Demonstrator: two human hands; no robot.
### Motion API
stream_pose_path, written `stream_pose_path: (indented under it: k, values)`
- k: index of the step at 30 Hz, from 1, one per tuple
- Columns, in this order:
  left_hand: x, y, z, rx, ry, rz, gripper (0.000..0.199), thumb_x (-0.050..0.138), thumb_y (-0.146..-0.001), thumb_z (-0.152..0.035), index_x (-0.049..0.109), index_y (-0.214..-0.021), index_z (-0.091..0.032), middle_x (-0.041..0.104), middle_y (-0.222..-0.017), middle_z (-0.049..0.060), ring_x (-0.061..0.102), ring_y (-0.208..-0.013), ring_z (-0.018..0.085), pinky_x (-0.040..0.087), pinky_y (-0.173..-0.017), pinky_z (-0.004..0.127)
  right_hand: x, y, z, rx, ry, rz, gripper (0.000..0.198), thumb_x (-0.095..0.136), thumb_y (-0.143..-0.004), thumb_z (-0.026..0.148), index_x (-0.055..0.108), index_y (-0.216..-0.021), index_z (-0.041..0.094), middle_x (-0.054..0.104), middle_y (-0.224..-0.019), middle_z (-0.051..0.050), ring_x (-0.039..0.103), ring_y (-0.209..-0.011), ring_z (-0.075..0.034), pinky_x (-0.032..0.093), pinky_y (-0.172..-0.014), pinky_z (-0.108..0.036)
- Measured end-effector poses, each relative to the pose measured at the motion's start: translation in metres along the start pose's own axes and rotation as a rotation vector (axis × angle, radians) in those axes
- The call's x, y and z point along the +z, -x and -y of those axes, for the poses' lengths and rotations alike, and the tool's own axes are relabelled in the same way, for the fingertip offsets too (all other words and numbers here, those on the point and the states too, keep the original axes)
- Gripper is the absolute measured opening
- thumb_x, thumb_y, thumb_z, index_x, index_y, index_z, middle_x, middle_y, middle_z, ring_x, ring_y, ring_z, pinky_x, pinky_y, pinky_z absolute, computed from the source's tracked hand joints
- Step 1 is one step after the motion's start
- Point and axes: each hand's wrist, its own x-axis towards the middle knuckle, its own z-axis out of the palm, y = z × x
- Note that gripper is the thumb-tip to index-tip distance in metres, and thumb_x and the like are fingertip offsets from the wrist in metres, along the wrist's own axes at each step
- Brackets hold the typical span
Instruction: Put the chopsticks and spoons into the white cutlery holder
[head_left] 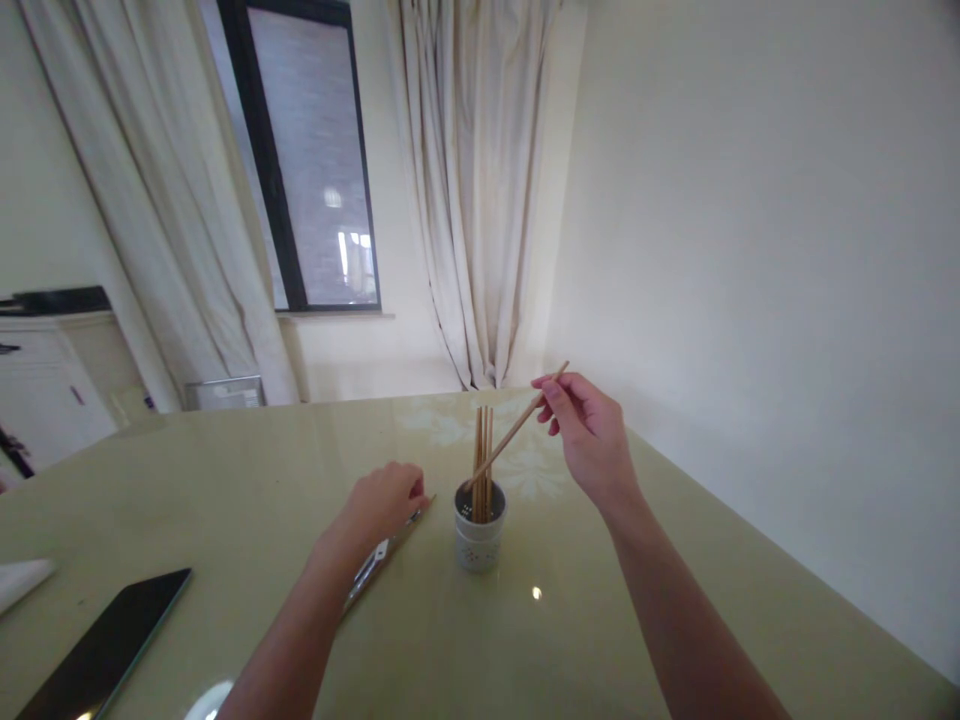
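There is one left hand [386,505] and one right hand [589,430]. One cup [478,548] bears at least three upright sticks [478,450]; where they overlap, the exact number cannot be told. One slanted stick [514,430] makes a further count, and at least one lying stick [390,558] shows. Elsewhere there are one table [570,640], one dark tablet [109,640], one window [315,170], two curtains [480,200] and one cabinet [45,385].

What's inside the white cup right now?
Several slim wooden sticks stand upright in the cup. The tip of the slanted stick held by the right hand appears at its rim; I can't tell whether it's inside. The cup's wall hides the sticks' lower ends and the bottom.
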Motion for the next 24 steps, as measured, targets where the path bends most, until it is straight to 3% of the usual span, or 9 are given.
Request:
stream_pose_path:
  k: [2, 9, 17, 21, 24]
  values:
    - [0.013, -0.001, 0.005, -0.07, -0.105, 0.089, 0.013, 0.066, -0.086, -0.025, 0.078, -0.092, -0.022, 0.08, -0.109, 0.013, 0.075, -0.099, 0.029, 0.05, -0.078, 0.033, -0.002, -0.001, -0.005, 0.001, 0.094, 0.041, 0.03, 0.057, -0.103, 0.046, 0.073, -0.1, 0.021, 0.072, -0.083, -0.004, 0.067, -0.071, -0.018, 0.051, -0.06, -0.027]
    - [0.03, -0.002, 0.013, -0.138, -0.167, 0.155, 0.021, 0.071, -0.079, -0.019, 0.079, -0.098, -0.022, 0.08, -0.114, 0.017, 0.076, -0.106, 0.033, 0.055, -0.084, 0.038, 0.019, 0.001, -0.034, 0.067, 0.456, 0.301, 0.028, 0.051, -0.105, 0.026, 0.075, -0.091, 0.021, 0.077, -0.082, -0.003, 0.071, -0.073, -0.019, 0.05, -0.074, -0.028]
    - [0.034, -0.001, 0.014, -0.114, -0.136, 0.184, 0.021, 0.071, -0.073, -0.02, 0.077, -0.094, -0.021, 0.08, -0.109, 0.018, 0.077, -0.102, 0.035, 0.056, -0.081, 0.04, 0.032, 0.01, -0.046, 0.227, 0.531, 0.463, 0.026, 0.053, -0.104, 0.021, 0.073, -0.088, 0.021, 0.08, -0.083, -0.001, 0.073, -0.067, -0.015, 0.048, -0.069, -0.025]
    - [0.031, -0.001, 0.014, -0.071, -0.07, 0.184, 0.014, 0.067, -0.069, -0.019, 0.075, -0.081, -0.02, 0.081, -0.094, 0.014, 0.077, -0.089, 0.032, 0.051, -0.07, 0.035, 0.028, 0.008, -0.047, 0.245, 0.577, 0.448, 0.03, 0.052, -0.105, 0.023, 0.074, -0.084, 0.021, 0.08, -0.083, -0.002, 0.072, -0.066, -0.015, 0.046, -0.067, -0.025]
    - [0.016, -0.001, 0.017, -0.006, 0.03, 0.18, 0.009, 0.063, -0.072, -0.025, 0.071, -0.07, -0.02, 0.075, -0.075, 0.006, 0.072, -0.076, 0.025, 0.045, -0.063, 0.029, 0.021, 0.004, -0.041, 0.209, 0.574, 0.321, 0.025, 0.054, -0.104, 0.025, 0.075, -0.09, 0.021, 0.08, -0.082, -0.003, 0.071, -0.067, -0.016, 0.047, -0.068, -0.026]
